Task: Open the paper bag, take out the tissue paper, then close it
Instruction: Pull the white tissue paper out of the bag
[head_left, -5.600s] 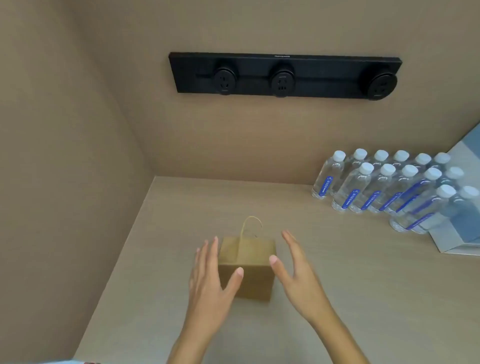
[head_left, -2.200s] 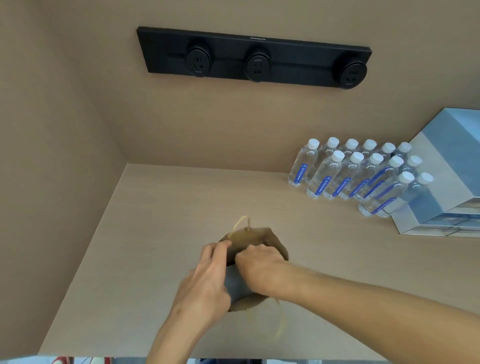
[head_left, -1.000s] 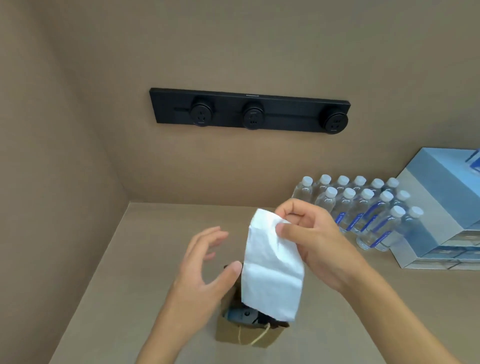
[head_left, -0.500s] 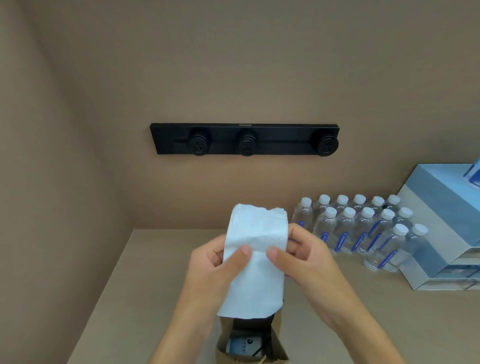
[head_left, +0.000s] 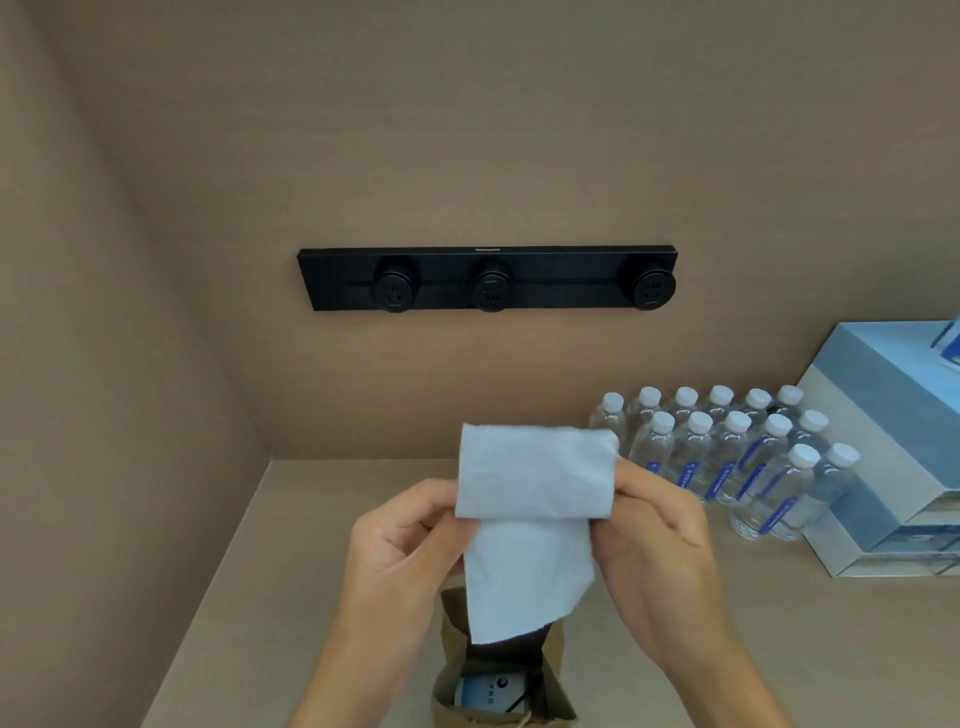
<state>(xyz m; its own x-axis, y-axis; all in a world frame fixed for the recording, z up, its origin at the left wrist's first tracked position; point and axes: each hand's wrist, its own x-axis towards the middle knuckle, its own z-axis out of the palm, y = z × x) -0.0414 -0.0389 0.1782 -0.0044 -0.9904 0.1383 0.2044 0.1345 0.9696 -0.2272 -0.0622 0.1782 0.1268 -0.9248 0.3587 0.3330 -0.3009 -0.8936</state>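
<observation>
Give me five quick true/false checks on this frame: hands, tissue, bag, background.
1. Both hands hold the tissue paper. True: left hand and right hand pinch its sides.
2. The paper bag is closed. False: its top is open, with a light item visible inside.
3. The tissue is still stuffed inside the bag. False: it is lifted above the opening.
4. The water bottles stand right of the hands. True.
5. The wall socket strip has five round outlets. False: three.
</observation>
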